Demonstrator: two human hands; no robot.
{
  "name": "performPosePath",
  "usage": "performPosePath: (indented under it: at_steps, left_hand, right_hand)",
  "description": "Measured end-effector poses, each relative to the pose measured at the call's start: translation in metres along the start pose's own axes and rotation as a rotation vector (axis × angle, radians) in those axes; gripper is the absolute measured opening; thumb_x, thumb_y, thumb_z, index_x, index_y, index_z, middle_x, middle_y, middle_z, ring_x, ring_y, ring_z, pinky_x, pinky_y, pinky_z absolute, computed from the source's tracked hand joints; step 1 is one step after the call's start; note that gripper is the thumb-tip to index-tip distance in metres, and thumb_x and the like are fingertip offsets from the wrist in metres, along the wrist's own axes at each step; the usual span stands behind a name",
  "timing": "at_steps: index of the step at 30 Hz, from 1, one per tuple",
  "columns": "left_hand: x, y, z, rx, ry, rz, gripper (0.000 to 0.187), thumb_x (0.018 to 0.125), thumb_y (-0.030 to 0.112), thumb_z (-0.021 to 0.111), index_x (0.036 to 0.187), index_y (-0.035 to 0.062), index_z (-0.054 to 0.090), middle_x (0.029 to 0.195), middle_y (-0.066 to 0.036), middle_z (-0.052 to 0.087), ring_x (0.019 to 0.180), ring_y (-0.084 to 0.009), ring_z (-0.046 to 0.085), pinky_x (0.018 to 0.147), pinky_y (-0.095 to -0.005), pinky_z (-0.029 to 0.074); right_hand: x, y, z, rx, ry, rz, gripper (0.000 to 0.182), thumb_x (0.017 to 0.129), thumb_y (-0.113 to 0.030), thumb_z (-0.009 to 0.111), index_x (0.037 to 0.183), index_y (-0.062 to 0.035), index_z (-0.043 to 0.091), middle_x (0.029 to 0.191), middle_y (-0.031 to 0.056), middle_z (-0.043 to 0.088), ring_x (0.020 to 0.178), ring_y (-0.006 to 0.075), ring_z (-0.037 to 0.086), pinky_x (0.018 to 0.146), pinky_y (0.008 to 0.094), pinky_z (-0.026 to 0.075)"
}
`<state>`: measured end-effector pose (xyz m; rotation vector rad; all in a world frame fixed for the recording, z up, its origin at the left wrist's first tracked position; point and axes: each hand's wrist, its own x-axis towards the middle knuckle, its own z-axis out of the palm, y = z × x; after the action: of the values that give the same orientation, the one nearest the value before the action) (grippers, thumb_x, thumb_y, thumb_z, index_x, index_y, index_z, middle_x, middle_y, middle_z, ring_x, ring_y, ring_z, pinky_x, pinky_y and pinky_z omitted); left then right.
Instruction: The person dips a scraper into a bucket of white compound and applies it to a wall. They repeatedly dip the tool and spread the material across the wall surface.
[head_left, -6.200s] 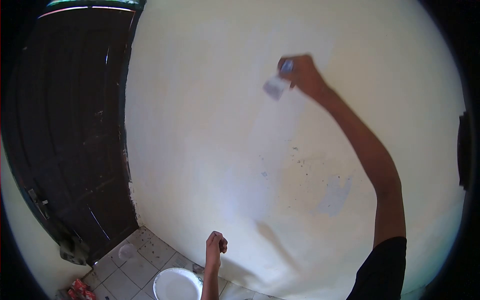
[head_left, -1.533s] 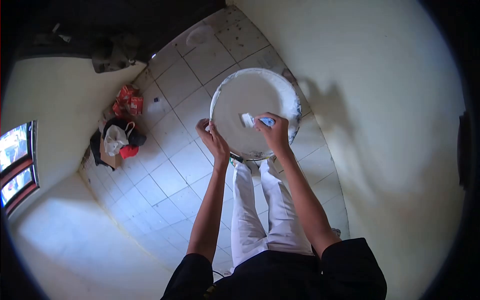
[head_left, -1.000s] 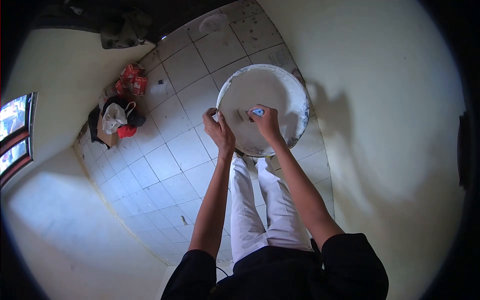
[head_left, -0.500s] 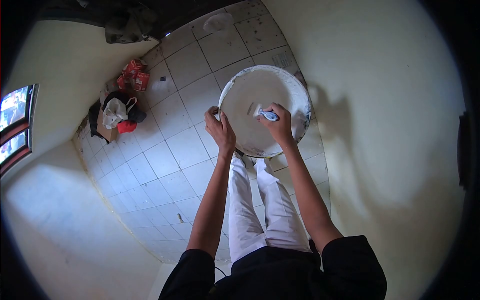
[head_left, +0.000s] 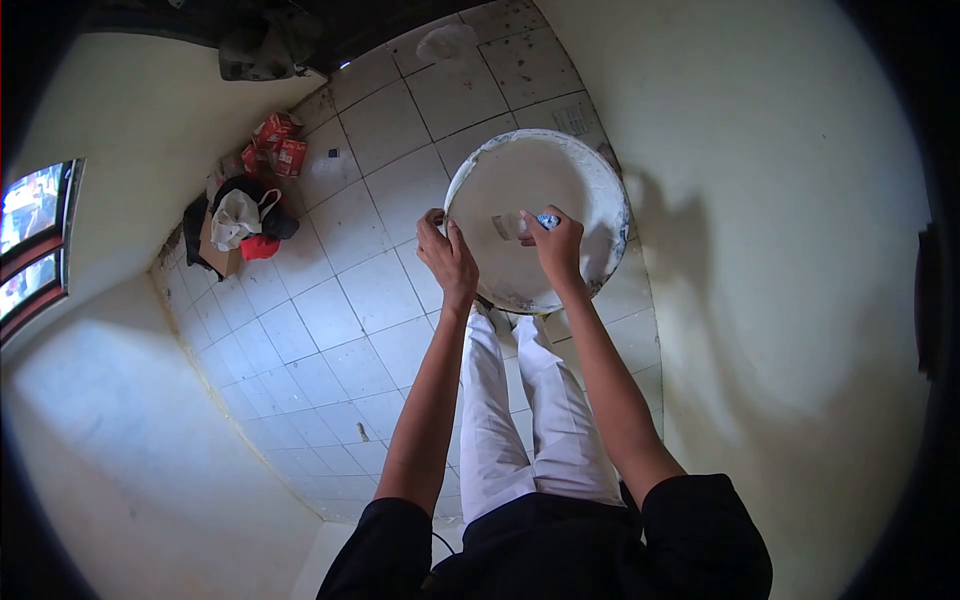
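Observation:
A large round bucket stands in front of my feet, its rim smeared with white. Whitish paint fills the inside that I look down on. My left hand grips the bucket's left rim, with the fingers hooked over the edge and the thumb beside it. Over the middle of the paint, my right hand is closed round a paintbrush with a blue-and-white patterned handle. The brush's pale head points left, low at the paint's surface, and part of the handle is hidden in my fingers.
Pale walls rise close on the right and at the left. Red boxes lie by the left wall, near a pile with a white cloth and a cardboard box. Clear plastic lies on the tiled floor.
My right hand has turned the brush, so its handle now sits higher and its head shows more to the left. My left hand keeps its grip on the rim. The view has shifted slightly.

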<state>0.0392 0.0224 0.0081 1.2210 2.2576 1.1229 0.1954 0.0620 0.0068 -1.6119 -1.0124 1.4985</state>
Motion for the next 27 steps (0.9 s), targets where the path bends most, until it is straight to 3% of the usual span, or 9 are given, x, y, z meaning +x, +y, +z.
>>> performPosePath:
  at_steps: [13, 15, 19, 21, 27]
  left_hand:
    - [0.0, 0.001, -0.001, 0.006, -0.006, 0.004, 0.03, 0.096, 0.025, 0.045, 0.109, -0.0014, 0.048, 0.099, -0.019, 0.056, 0.091, -0.0353, 0.055, 0.081, -0.0455, 0.04]
    - [0.0, 0.002, -0.002, 0.028, -0.014, 0.012, 0.028, 0.096, 0.024, 0.046, 0.109, -0.0012, 0.048, 0.1, -0.019, 0.056, 0.092, -0.0347, 0.055, 0.082, -0.0452, 0.04]
    - [0.0, 0.001, -0.001, 0.035, -0.014, -0.007, 0.028, 0.096, 0.024, 0.045, 0.111, 0.0003, 0.048, 0.103, -0.017, 0.055, 0.095, -0.0333, 0.054, 0.085, -0.0448, 0.037]
    - [-0.001, 0.003, -0.002, 0.059, -0.045, -0.034, 0.029, 0.096, 0.025, 0.045, 0.113, 0.002, 0.048, 0.105, -0.016, 0.055, 0.099, -0.0315, 0.052, 0.089, -0.0439, 0.034]
    - [0.0, 0.006, -0.003, 0.073, -0.078, -0.095, 0.028, 0.095, 0.023, 0.045, 0.116, 0.0037, 0.049, 0.106, -0.011, 0.054, 0.103, -0.0278, 0.051, 0.094, -0.043, 0.031]
  right_hand:
    - [0.004, 0.039, 0.015, -0.102, 0.025, -0.029, 0.024, 0.087, -0.011, 0.067, 0.072, 0.0038, 0.056, 0.067, 0.0108, 0.063, 0.057, 0.0221, 0.069, 0.052, 0.0298, 0.058]
    - [-0.004, 0.012, 0.013, 0.198, 0.071, 0.075, 0.024, 0.085, -0.014, 0.069, 0.075, 0.0046, 0.057, 0.068, 0.008, 0.063, 0.06, 0.0187, 0.068, 0.049, 0.0291, 0.055]
    - [-0.001, 0.027, 0.002, 0.317, 0.063, 0.131, 0.018, 0.084, -0.006, 0.067, 0.078, 0.006, 0.055, 0.074, 0.0101, 0.062, 0.063, 0.021, 0.069, 0.052, 0.0299, 0.058]
    - [-0.008, 0.021, -0.002, 0.36, 0.115, 0.114, 0.012, 0.085, -0.001, 0.062, 0.083, 0.0054, 0.052, 0.079, 0.0149, 0.063, 0.068, 0.0283, 0.07, 0.062, 0.0341, 0.062]
    - [-0.017, 0.019, -0.008, 0.533, 0.161, 0.165, 0.009, 0.083, 0.003, 0.059, 0.079, 0.004, 0.05, 0.079, 0.0154, 0.062, 0.069, 0.0308, 0.07, 0.064, 0.0365, 0.062]
